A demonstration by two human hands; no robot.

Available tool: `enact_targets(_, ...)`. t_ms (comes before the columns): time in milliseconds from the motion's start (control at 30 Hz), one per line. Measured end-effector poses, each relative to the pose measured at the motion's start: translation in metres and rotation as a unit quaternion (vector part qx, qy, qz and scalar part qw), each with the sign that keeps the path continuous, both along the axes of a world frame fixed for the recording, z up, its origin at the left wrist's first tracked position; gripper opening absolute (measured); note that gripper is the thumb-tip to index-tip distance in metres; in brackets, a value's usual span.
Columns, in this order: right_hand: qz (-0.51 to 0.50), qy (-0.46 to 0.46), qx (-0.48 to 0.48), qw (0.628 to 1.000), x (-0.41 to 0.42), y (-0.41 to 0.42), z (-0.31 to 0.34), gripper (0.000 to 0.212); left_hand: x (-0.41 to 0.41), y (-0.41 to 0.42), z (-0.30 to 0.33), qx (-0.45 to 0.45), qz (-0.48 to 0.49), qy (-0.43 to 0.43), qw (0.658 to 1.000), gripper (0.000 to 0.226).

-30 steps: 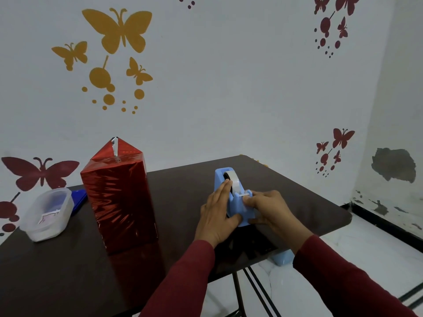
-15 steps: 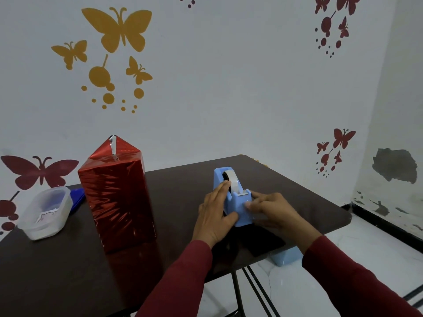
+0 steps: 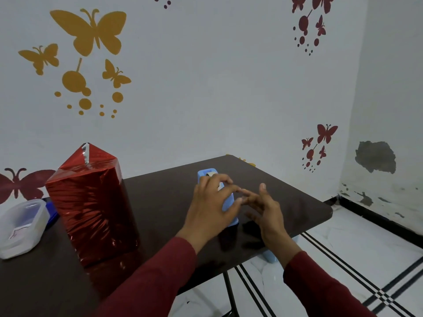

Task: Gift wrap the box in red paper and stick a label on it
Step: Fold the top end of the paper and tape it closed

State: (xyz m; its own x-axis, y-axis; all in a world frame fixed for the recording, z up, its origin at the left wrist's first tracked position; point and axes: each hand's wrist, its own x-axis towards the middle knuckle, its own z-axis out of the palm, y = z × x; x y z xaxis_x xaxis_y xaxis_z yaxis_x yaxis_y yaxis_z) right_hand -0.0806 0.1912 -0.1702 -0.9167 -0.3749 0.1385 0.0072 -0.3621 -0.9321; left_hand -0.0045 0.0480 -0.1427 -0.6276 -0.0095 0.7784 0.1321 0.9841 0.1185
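Note:
The box wrapped in shiny red paper [image 3: 91, 207] stands upright on the left of the dark table [image 3: 160, 197]. Its top flap sticks up in a point. A blue tape dispenser [image 3: 229, 203] sits right of the box, partly hidden by my left hand [image 3: 208, 209]. That hand curls over the dispenser, fingers on top and thumb at its front. My right hand [image 3: 265, 209] hovers just right of it with fingers spread and thumb up, its fingertips meeting my left fingertips. Any tape strip between them is too faint to see.
A clear plastic tub [image 3: 20, 227] holding a slip of paper sits at the table's left end, with a blue object [image 3: 51, 212] behind it. The table's right edge lies close behind my right hand. A pale blue item [image 3: 272, 257] stands on the floor below.
My right hand has lifted off the dispenser's front and spread its fingers. My left hand has risen and curled, no longer lying flat against the dispenser's side.

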Motion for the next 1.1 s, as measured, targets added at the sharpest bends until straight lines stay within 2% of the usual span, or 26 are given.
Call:
enact_targets(67,-0.001,0.012,0.003,1.0,0.002,0.001,0.0,0.069,-0.006,0.004,0.018,-0.059,0.008,-0.062,0.996,0.029)
enact_targets(200,-0.014,0.034,0.02,0.999,-0.004,0.001,-0.006,0.069,-0.015,0.003,0.034,-0.054,-0.001,-0.154,0.987,0.02)
enact_targets(333,-0.007,0.036,0.025,0.999,-0.008,-0.001,-0.008,0.07,-0.013,0.0,0.033,-0.041,-0.017,-0.181,0.983,0.02)
enact_targets(433,0.021,0.002,0.012,1.0,-0.008,0.0,-0.006,0.063,-0.009,-0.001,0.031,-0.035,-0.021,-0.17,0.985,0.017)
enact_targets(533,0.028,-0.014,0.0,1.0,-0.008,0.001,-0.005,0.051,-0.008,-0.001,0.026,0.037,-0.024,-0.156,0.987,0.014)
enact_targets(600,0.019,-0.02,-0.014,1.0,-0.007,0.002,-0.005,0.037,-0.009,0.001,0.022,0.116,-0.024,-0.128,0.985,0.014)
enact_targets(667,0.017,-0.024,-0.035,0.999,-0.006,0.005,-0.005,0.024,-0.009,0.001,0.023,0.208,-0.019,-0.1,0.973,0.015)
enact_targets(733,0.023,-0.007,-0.035,0.999,-0.006,0.007,-0.004,0.022,-0.005,0.003,0.026,0.266,-0.015,-0.106,0.958,0.015)
enact_targets(900,0.011,0.029,-0.031,0.999,-0.004,0.008,-0.007,0.016,-0.001,0.0,0.018,0.314,-0.021,-0.1,0.944,0.01)
enact_targets(1100,0.025,0.036,-0.029,0.999,-0.004,0.008,-0.008,0.016,0.003,0.003,0.007,0.34,-0.023,-0.074,0.937,0.023)
